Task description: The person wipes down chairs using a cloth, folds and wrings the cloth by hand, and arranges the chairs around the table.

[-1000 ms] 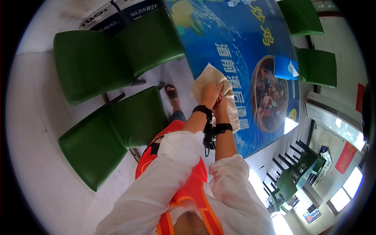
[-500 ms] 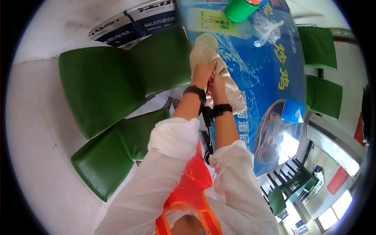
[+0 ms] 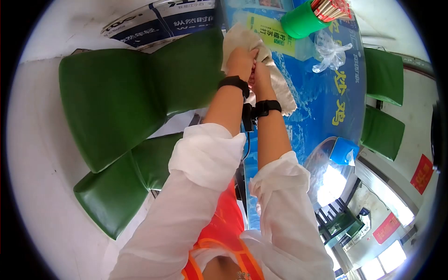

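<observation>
A beige cloth (image 3: pixel 281 88) lies bunched over the near left edge of the blue-printed table (image 3: pixel 317 119). My left hand (image 3: pixel 240 62) is closed on its upper part. Close beside it, my right hand (image 3: pixel 262 76) grips the same cloth, and the two hands almost touch. Part of the cloth hangs out to the right of my right wrist, and another part spreads beyond my left hand. Some of my fingers are hidden between the hands. Each wrist wears a black band.
Beyond the cloth stand a green holder (image 3: pixel 301 21) of chopsticks (image 3: pixel 332 9) and a crumpled clear plastic bag (image 3: pixel 330 52). A blue tissue box (image 3: pixel 344 151) sits by a round glass turntable (image 3: pixel 322 179). Green chairs (image 3: pixel 112 105) flank the table; printed boxes (image 3: pixel 158 23) stand behind.
My hands and the cloth have moved farther forward over the table. The pale green round patch by the cloth's far end is now covered. The view has shifted, showing more of the chopsticks.
</observation>
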Demonstrator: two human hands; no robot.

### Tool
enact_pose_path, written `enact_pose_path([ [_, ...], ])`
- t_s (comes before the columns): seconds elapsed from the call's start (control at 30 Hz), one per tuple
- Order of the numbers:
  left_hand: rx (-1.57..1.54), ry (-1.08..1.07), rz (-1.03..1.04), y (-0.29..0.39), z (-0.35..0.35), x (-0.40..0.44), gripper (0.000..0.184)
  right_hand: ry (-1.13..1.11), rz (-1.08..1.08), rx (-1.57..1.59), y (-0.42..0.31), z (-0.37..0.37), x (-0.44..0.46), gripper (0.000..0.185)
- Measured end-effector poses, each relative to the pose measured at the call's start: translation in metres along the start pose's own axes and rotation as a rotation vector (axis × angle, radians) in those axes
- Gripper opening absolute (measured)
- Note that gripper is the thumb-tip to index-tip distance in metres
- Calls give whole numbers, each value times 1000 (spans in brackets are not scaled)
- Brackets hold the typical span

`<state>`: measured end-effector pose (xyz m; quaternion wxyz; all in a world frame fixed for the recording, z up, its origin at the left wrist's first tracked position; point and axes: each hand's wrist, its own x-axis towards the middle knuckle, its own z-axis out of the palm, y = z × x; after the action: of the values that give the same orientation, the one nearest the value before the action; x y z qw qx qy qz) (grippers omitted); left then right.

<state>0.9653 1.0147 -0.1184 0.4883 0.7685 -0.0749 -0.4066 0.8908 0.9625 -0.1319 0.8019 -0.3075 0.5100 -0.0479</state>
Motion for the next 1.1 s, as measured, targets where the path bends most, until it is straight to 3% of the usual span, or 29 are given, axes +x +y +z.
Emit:
enact_pose_path([
  [0.03,50,62,124,1,-1,-7,42,-9,-6,-8,18,-20,13,20],
  [0.1,130,80,116,-1,-4,-27,44,-47,-518,-732,49,-51,42,18],
  [0.13,215,83,87,-7,-4,-40,45,40,-418,-823,52,-43,14,20],
  [0.17,222,84,96,-13,-2,-53,45,-55,10,-68,41,-29,-35,22],
  [0.2,224,24,13,-17,1,-67,46,100,-75,94,54,-16,-55,22],
  [0.23,225,-36,-68,-23,5,-80,47,23,-19,30,63,-33,-67,21],
  [0.33,284,-95,-1,-42,15,-119,49,80,51,74,87,-41,-118,33],
  [0.4,248,-229,-130,-51,18,-141,49,33,76,84,104,-59,-130,33],
  [0.5,98,-223,-91,-57,15,-174,48,49,86,167,134,-77,-140,31],
  [0.53,100,-215,-79,-65,17,-177,48,241,-63,-6,154,-88,-133,27],
  [0.57,383,-61,112,-81,25,-176,45,432,-213,-178,165,-94,-130,24],
  [0.6,663,99,297,-91,28,-176,42,420,-220,-179,166,-89,-144,24],
  [0.63,663,113,301,-86,24,-180,42,508,-488,-532,161,-77,-164,20],
  [0.67,623,93,297,-75,18,-186,28,588,-757,-884,156,-67,-179,33],
  [0.7,583,69,292,-70,15,-188,19,582,-759,-882,156,-59,-185,33],
  [0.73,586,72,289,-71,14,-186,19,590,-768,-1257,156,-52,-189,45],
  [0.77,590,130,490,-72,15,-183,23,586,-756,-1634,156,-48,-188,61],
  [0.8,590,186,691,-73,14,-178,36,510,-622,-1611,157,-51,-178,65],
  [0.83,593,186,684,-70,13,-171,36,503,-617,-1611,152,-49,-169,65],
  [0.9,891,181,670,-66,11,-154,44,567,-768,-1738,136,-43,-142,62],
  [1.1,949,365,688,-10,-18,-43,43,313,-871,-1752,36,4,-53,70],
])
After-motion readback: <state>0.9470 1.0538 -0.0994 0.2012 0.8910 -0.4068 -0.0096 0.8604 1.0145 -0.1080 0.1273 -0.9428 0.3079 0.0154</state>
